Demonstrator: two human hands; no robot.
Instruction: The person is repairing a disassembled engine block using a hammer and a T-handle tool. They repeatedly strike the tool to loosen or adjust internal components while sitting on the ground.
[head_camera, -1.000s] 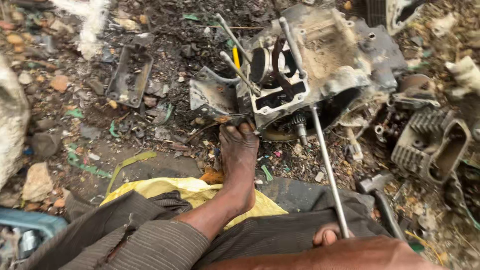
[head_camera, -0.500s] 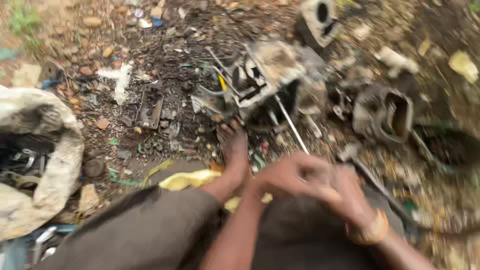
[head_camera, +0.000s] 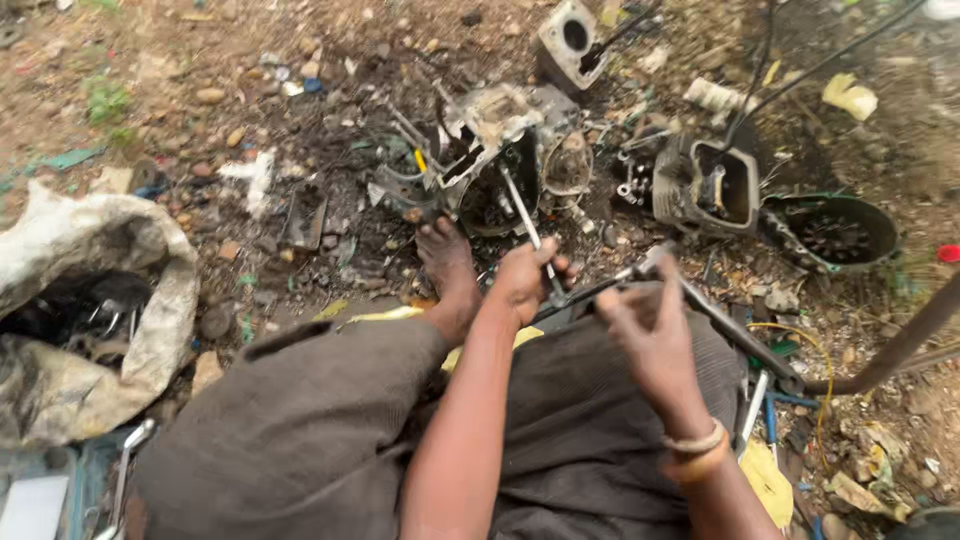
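I sit on the ground with my bare foot (head_camera: 447, 262) braced against a dirty engine casing (head_camera: 497, 150). A long thin metal rod (head_camera: 522, 217) runs from the casing back toward me. My left hand (head_camera: 525, 282) is closed around the rod's near end. My right hand (head_camera: 650, 335), with a bangle on its wrist, grips a long dark metal tool bar (head_camera: 735, 335) whose head (head_camera: 652, 262) sits just right of my left hand. The two hands are close together over my lap.
An engine cylinder part (head_camera: 705, 188) and a round dark cover (head_camera: 835, 230) lie to the right, and another casing (head_camera: 568, 38) lies beyond. A dirty white sack (head_camera: 100, 300) with scrap lies at the left. Small tools (head_camera: 765, 410) and a yellow rag (head_camera: 768, 480) lie by my right leg.
The view has pulled back and swung right. Both my hands have come up from my lap; the left now grips the rod and the right grips the tool bar.
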